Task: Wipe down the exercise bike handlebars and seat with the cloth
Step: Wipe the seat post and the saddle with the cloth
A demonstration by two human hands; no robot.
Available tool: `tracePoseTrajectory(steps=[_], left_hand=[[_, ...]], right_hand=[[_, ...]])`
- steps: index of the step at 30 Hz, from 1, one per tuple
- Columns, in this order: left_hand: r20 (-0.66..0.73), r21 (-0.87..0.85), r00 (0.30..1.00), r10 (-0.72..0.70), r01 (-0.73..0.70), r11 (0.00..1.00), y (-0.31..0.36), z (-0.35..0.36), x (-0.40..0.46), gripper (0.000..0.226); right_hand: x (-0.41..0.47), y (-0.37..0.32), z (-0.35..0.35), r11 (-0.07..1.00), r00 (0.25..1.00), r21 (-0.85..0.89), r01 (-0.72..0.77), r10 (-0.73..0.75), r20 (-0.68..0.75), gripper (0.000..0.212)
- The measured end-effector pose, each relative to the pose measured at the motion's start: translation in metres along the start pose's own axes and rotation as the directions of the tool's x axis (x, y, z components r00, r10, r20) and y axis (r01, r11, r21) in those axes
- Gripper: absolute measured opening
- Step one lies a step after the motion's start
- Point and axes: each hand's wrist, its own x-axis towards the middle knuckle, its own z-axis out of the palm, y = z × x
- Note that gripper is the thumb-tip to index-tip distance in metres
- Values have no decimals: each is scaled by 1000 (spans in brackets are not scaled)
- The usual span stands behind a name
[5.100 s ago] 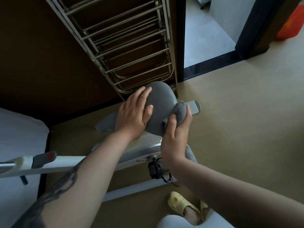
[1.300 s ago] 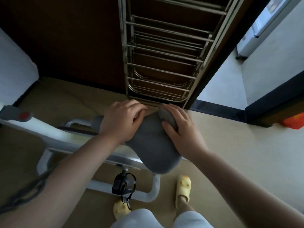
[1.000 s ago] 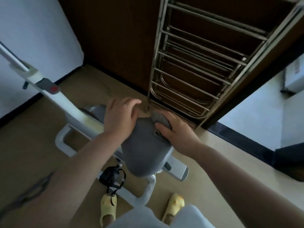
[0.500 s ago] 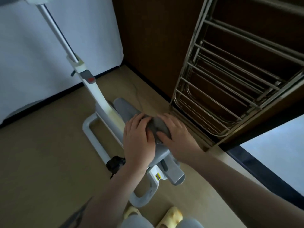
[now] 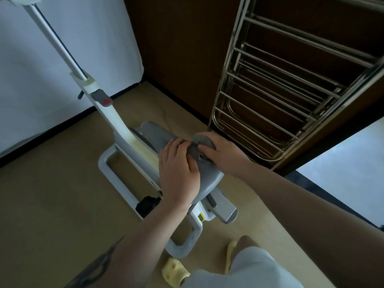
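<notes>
Currently the cloth (image 5: 200,149) sits bunched on the narrow front of the seat (image 5: 208,177); right hand (image 5: 223,155) curls over it, gripping. Left hand (image 5: 178,173) lies spread flat on the seat, steadying. Cloth looks soft, light, easy to wad: keep it balled in the palm. Seat looks padded, firm. Drying rack (image 5: 276,96) stands just beside on the right, crowding that elbow. Handlebars out of frame.
</notes>
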Motion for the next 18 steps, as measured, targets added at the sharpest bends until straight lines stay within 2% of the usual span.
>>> tracePoseTrajectory(steps=[3, 5, 7, 9, 11, 13, 14, 16, 18], left_hand=[[-5, 8, 1000, 7, -7, 1000, 0, -1, -1, 44], [-12, 3, 1000, 5, -5, 1000, 0, 0, 0, 45], [-33, -12, 999, -5, 5, 1000, 0, 1, 0, 44], [-76, -24, 996, -40, 38, 999, 3, 0, -2, 42], [-117, -19, 990, -83, 81, 997, 5, 1, -2, 39], [-157, -10, 982, -109, 108, 994, 5, 3, -2, 37], [-175, -9, 977, -124, 124, 992, 5, 4, -3, 36], [-218, -3, 961, -168, 171, 985, 5, 4, -6, 35], [-264, 9, 942, -208, 218, 976, 8, 3, -9, 35]], right_hand=[[0, 3, 8, 1000, 997, 6, 1, 0, -74, 37], [-5, 6, 14, 998, 984, 23, 55, -50, -171, 35], [-16, 11, 19, 993, 973, 18, 119, -113, -201, 39], [-27, 17, 17, 976, 968, -39, 214, -218, -126, 46], [-21, 22, 4, 961, 962, -47, 273, -272, 22, 50], [5, 22, -8, 971, 958, 44, 236, -240, 158, 47], [18, 19, -11, 980, 962, 97, 171, -187, 198, 44], [27, 13, -10, 990, 973, 105, 89, -109, 203, 39], [12, 18, -5, 978, 964, 23, 206, -207, 165, 43]])
